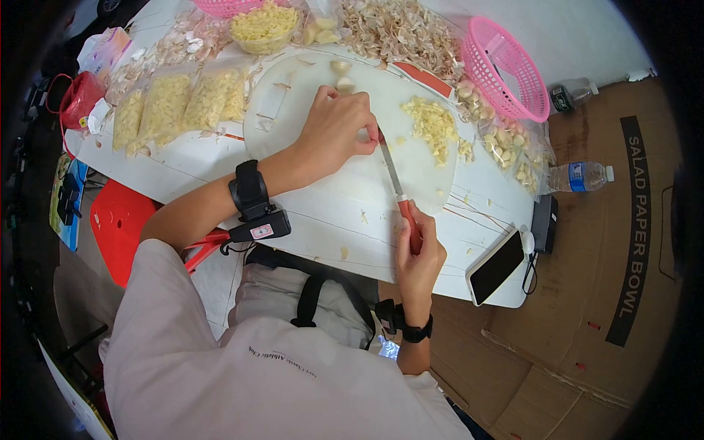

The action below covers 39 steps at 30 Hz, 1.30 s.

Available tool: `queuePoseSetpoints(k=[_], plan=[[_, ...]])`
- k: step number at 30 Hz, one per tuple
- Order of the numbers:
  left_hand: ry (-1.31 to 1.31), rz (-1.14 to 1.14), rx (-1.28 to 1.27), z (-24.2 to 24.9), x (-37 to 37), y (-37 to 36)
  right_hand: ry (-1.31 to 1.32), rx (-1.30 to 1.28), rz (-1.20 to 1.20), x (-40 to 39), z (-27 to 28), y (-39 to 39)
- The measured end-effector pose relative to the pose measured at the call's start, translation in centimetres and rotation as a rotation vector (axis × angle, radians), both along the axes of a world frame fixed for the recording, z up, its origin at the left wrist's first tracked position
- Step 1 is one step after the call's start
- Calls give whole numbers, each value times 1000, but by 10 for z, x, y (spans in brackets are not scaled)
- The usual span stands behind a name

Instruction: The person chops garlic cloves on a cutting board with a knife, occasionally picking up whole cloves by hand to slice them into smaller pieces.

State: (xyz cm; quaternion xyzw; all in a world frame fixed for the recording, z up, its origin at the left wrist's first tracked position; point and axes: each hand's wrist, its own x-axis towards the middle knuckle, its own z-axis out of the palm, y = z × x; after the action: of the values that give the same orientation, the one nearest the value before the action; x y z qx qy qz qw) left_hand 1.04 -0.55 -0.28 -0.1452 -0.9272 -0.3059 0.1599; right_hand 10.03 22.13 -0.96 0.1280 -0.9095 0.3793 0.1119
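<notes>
My right hand (421,249) is wrapped round the red handle of a knife (391,169). Its blade points away from me across a round white cutting board (323,161) and reaches the fingertips of my left hand (339,125). Those fingers are bent in a pinch, with a pale garlic clove (364,136) partly showing under them. Just beyond that hand lie two whole cloves (342,76). On the board's right side is a pile of chopped garlic (433,128), with small bits scattered around it.
Bags of chopped garlic (167,106) lie at the left, a full bowl (265,29) and garlic skins (400,33) at the back. To the right are a pink basket (506,70), bagged cloves (513,150), a phone (496,268) and a bottle (579,177).
</notes>
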Motion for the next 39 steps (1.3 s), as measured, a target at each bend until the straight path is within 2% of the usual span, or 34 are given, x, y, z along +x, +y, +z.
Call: queuePoseSetpoints(k=[7,13,15,20,24,29,31,32,33,36,39], plan=[[-25,8,-15,2,0,0,102,25,53,-2,0,-2],[25,-1,4,-2,-1,-1,49,-16,51,-2,1,-2],[41,-4,3,-2,0,-1,-81,-94,1,-1,5,-2],[28,-5,-11,-2,1,-1,-61,-201,-20,-1,4,4],[103,5,17,-9,-5,-1,-90,-179,-28,0,8,1],[188,33,-11,-12,-13,-3,31,-137,-36,1,3,0],[278,112,36,-14,-11,-1,-4,-140,-48,2,7,0],[143,119,-22,-9,-10,-4,-19,-152,-33,2,8,0],[136,108,-22,-4,-10,-1,-25,-152,-46,1,6,1],[196,139,48,1,-8,4,59,-116,26,-1,4,2],[263,120,109,0,-9,4,-13,-136,18,1,9,1]])
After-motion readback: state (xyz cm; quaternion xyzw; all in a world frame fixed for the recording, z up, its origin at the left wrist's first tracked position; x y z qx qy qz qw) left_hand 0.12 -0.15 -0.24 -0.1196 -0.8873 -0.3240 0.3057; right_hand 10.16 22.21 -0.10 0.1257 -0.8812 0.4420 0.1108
